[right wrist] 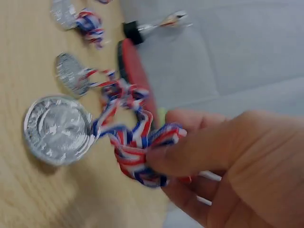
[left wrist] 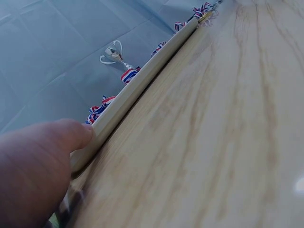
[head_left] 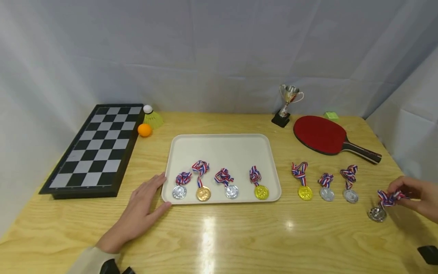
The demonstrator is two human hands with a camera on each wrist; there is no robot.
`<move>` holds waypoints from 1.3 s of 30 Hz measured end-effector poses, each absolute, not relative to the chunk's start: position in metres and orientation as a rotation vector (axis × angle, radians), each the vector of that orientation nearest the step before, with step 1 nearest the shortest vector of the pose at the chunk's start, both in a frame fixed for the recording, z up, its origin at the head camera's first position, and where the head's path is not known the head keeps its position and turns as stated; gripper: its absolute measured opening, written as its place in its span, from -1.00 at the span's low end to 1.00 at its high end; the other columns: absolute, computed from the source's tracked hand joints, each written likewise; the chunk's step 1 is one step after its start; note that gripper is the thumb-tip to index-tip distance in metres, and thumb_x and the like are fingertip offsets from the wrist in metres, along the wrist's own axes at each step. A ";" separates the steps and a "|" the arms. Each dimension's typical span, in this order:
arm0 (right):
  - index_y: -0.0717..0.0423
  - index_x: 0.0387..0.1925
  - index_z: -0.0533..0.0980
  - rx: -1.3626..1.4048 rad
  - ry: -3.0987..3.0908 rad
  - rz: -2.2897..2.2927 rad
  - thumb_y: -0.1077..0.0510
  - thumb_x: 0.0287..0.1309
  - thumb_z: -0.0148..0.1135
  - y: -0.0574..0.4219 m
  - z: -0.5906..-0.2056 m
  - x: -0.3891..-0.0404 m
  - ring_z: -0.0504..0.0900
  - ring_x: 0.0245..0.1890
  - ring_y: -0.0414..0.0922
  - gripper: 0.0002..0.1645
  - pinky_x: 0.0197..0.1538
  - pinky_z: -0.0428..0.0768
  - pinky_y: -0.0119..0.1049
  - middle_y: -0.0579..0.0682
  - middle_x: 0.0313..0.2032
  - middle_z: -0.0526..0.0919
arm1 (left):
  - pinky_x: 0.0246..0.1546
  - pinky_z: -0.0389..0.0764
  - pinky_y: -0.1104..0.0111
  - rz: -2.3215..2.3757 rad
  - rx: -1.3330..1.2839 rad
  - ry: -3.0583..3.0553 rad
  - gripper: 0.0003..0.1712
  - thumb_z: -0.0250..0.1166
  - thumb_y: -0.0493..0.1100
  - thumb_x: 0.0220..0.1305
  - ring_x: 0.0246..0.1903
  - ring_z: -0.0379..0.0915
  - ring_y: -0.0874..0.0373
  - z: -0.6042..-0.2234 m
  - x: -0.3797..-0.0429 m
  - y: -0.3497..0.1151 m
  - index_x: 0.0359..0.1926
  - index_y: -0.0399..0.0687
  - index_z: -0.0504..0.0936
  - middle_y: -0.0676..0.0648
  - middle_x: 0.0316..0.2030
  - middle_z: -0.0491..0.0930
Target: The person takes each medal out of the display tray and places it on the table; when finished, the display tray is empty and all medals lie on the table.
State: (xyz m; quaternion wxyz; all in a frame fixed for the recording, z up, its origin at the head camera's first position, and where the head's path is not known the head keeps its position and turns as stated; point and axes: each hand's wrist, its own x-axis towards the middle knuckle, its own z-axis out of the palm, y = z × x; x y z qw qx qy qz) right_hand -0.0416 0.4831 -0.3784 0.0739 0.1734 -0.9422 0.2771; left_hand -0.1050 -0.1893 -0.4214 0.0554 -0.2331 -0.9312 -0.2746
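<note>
My right hand (head_left: pixel 415 194) pinches the striped ribbon (right wrist: pixel 135 156) of a silver medal (head_left: pixel 377 214) at the table's right side; the disc (right wrist: pixel 59 130) hangs from the bunched ribbon, low over the wood. My left hand (head_left: pixel 142 209) lies with fingers extended at the near left corner of the white tray (head_left: pixel 219 146), its thumb (left wrist: pixel 78 135) against the rim. Along the tray's near side lie a silver medal (head_left: pixel 179 192), a bronze medal (head_left: pixel 203 193), another silver medal (head_left: pixel 231 191) and a gold medal (head_left: pixel 261 192). Right of the tray lie a gold medal (head_left: pixel 305 193) and two silver medals (head_left: pixel 327 194).
A folding chessboard (head_left: pixel 99 148) sits at the left, with an orange ball (head_left: pixel 145 130) and a yellow shuttlecock (head_left: pixel 152 118) beside it. Toward the back right stand a trophy cup (head_left: pixel 286 104), a red table tennis bat (head_left: pixel 321 135) and a small green block (head_left: pixel 331 115).
</note>
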 end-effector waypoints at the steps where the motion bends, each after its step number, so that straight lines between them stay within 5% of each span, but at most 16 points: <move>1: 0.11 -0.42 0.51 0.511 -2.852 0.827 0.55 -0.20 0.38 0.484 -0.380 -0.046 0.48 -0.38 -0.63 -0.63 -0.46 0.44 -0.73 -0.60 -0.35 0.48 | 0.26 0.10 -0.18 -0.834 -0.704 -2.828 -0.22 0.29 -0.01 0.25 0.36 0.09 -0.24 -0.421 -0.105 -0.189 0.40 -0.18 0.23 -0.20 0.40 0.24; 2: 0.15 -0.43 0.51 0.500 -2.875 0.833 0.70 -0.38 0.34 0.485 -0.381 -0.050 0.47 -0.38 -0.62 -0.50 -0.45 0.45 -0.73 -0.60 -0.36 0.48 | 0.27 0.10 -0.18 -0.837 -0.702 -2.831 -0.22 0.28 0.00 0.26 0.36 0.09 -0.24 -0.421 -0.104 -0.189 0.40 -0.18 0.22 -0.20 0.40 0.24; 4: 0.14 -0.48 0.51 0.493 -2.925 0.761 0.77 -0.42 0.24 0.487 -0.383 -0.060 0.46 -0.38 -0.63 -0.47 -0.44 0.45 -0.73 -0.63 -0.36 0.46 | 0.27 0.09 -0.18 -0.840 -0.696 -2.839 -0.22 0.28 0.00 0.26 0.36 0.09 -0.24 -0.421 -0.104 -0.189 0.40 -0.18 0.22 -0.20 0.40 0.24; 10: -0.09 -0.61 0.53 0.453 -3.000 0.550 0.68 -0.34 0.27 0.492 -0.382 -0.087 0.39 -0.35 -0.70 -0.44 -0.49 0.51 -0.62 -0.71 -0.31 0.41 | 0.28 0.08 -0.19 -0.842 -0.689 -2.861 -0.21 0.26 0.02 0.27 0.37 0.07 -0.24 -0.419 -0.104 -0.189 0.41 -0.17 0.21 -0.20 0.41 0.22; 17: 0.07 -0.35 0.60 0.452 -3.175 0.351 0.59 -0.28 0.25 0.486 -0.368 -0.110 0.46 -0.38 -0.57 -0.54 -0.39 0.59 -0.44 0.02 -0.32 0.69 | 0.29 0.08 -0.18 -0.843 -0.708 -2.835 -0.22 0.28 -0.01 0.26 0.36 0.09 -0.24 -0.422 -0.105 -0.187 0.40 -0.20 0.22 -0.22 0.40 0.24; 22: 0.28 -0.11 0.53 0.470 -3.301 0.409 0.58 -0.25 0.30 0.466 -0.343 -0.122 0.62 -0.27 -0.16 -0.47 -0.31 0.65 -0.19 0.19 -0.16 0.62 | 0.26 0.10 -0.19 -0.837 -0.703 -2.825 -0.22 0.29 -0.01 0.25 0.35 0.10 -0.24 -0.421 -0.104 -0.188 0.39 -0.19 0.23 -0.21 0.39 0.25; 28: 0.19 -0.08 0.52 0.698 -3.133 0.592 0.53 -0.13 0.35 0.418 -0.330 -0.140 0.44 -0.25 -0.57 -0.49 -0.33 0.56 -0.46 -0.12 -0.15 0.59 | 0.27 0.08 -0.18 -0.829 -0.696 -2.845 -0.22 0.27 0.01 0.27 0.36 0.09 -0.25 -0.419 -0.104 -0.190 0.41 -0.17 0.22 -0.20 0.40 0.23; 35: 0.24 0.03 0.48 0.937 -3.130 1.048 0.34 0.17 0.26 0.314 -0.330 -0.167 0.64 -0.08 -0.03 -0.63 -0.05 0.65 -0.26 0.13 -0.02 0.60 | 0.30 0.07 -0.17 -0.837 -0.701 -2.834 -0.22 0.29 -0.01 0.25 0.36 0.10 -0.24 -0.419 -0.104 -0.190 0.40 -0.19 0.23 -0.21 0.40 0.24; 39: 0.23 0.01 0.51 1.083 -3.084 1.164 0.32 0.21 0.22 0.255 -0.338 -0.185 0.62 -0.08 0.00 -0.69 -0.03 0.63 -0.23 0.15 -0.02 0.61 | 0.30 0.07 -0.17 -0.839 -0.707 -2.827 -0.22 0.28 -0.01 0.26 0.36 0.10 -0.24 -0.420 -0.103 -0.191 0.40 -0.20 0.23 -0.21 0.40 0.24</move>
